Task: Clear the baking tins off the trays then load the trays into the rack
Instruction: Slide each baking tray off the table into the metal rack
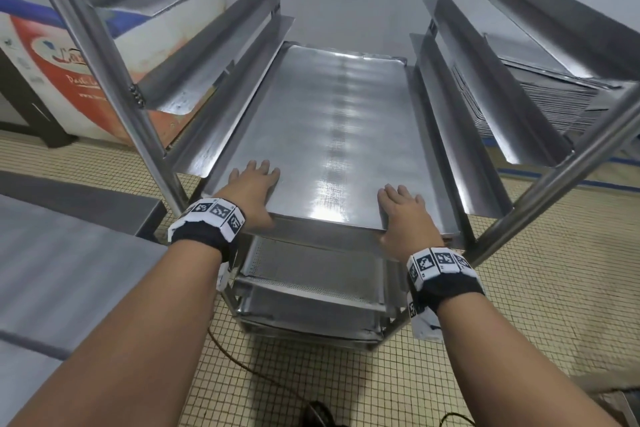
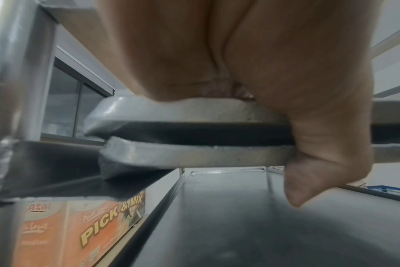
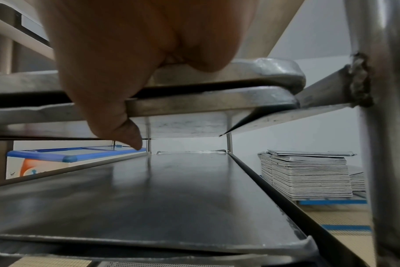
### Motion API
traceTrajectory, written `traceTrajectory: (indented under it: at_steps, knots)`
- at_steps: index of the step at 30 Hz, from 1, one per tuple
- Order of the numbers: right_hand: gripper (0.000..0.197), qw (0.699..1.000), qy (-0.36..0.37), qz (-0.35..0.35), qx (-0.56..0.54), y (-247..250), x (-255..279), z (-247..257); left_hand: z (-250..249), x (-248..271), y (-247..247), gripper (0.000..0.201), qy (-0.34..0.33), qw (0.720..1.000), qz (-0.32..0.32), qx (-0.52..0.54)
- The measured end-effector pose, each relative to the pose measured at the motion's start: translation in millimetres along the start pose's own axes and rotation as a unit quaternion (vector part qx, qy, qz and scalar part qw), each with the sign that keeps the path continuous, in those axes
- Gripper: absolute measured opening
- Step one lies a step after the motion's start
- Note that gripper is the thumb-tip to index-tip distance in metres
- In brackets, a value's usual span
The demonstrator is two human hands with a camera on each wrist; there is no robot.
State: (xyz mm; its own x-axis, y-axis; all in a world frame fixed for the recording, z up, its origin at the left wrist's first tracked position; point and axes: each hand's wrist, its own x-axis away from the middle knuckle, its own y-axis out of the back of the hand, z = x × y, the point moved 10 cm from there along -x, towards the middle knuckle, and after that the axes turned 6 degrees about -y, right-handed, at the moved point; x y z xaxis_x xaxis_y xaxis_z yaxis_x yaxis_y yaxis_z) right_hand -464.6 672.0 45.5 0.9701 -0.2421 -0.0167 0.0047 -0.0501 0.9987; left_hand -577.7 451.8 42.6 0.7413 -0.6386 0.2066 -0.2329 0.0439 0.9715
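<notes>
A flat steel tray (image 1: 329, 135) lies on a pair of side runners of the metal rack (image 1: 114, 55), most of it between the posts. The wrist views show two stacked rims here, an upper tray (image 2: 194, 112) on a lower tray (image 2: 194, 155). My left hand (image 1: 254, 184) lies flat on the near left corner, its thumb (image 2: 320, 162) hanging down over both rims. Flat on the near right corner rests my right hand (image 1: 403, 211), with its thumb (image 3: 117, 122) hanging over the front edge the same way. No baking tins are in view.
More trays (image 1: 311, 270) sit on lower runners, one perforated. The runners above are bare. A tall stack of trays (image 1: 554, 94) stands right of the rack. A chest freezer (image 1: 52, 55) is behind on the left, a steel table (image 1: 69, 236) near left, a cable (image 1: 242, 364) on the tiled floor.
</notes>
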Motion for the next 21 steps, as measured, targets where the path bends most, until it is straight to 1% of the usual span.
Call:
traceTrajectory:
  at_steps: [5, 9, 12, 14, 16, 17, 18, 20, 21]
  knots:
    - [0.066, 1.000, -0.007, -0.012, 0.028, 5, 2, 2, -3, 2, 6, 0.093, -0.003, 1.000, -0.009, -0.029]
    - [0.067, 0.998, -0.047, -0.018, 0.032, 10, 12, 5, -4, 19, 6, 0.081, 0.006, 0.997, -0.035, -0.067]
    - [0.060, 0.996, -0.081, -0.013, 0.023, 10, 27, 12, 1, 50, -8, 0.082, 0.020, 0.996, -0.053, -0.069]
    - [0.063, 0.995, -0.098, -0.006, 0.026, 10, 42, 23, 3, 78, -13, 0.087, 0.013, 0.996, -0.076, -0.046]
    - [0.063, 0.994, -0.105, -0.017, 0.028, 12, 57, 38, 5, 106, -15, 0.090, 0.000, 0.996, -0.091, -0.010]
    - [0.064, 0.994, -0.105, -0.024, 0.022, 15, 65, 48, 10, 120, -18, 0.086, 0.005, 0.996, -0.089, 0.009]
    - [0.065, 0.994, -0.104, -0.029, 0.014, 18, 72, 61, 19, 133, -24, 0.077, 0.018, 0.996, -0.082, 0.033]
    - [0.065, 0.995, -0.094, -0.030, -0.005, 22, 83, 92, 46, 162, -42, 0.055, 0.068, 0.992, -0.059, 0.090]
    - [0.062, 0.997, -0.078, -0.018, -0.013, 20, 87, 114, 61, 179, -52, 0.048, 0.096, 0.988, -0.044, 0.110]
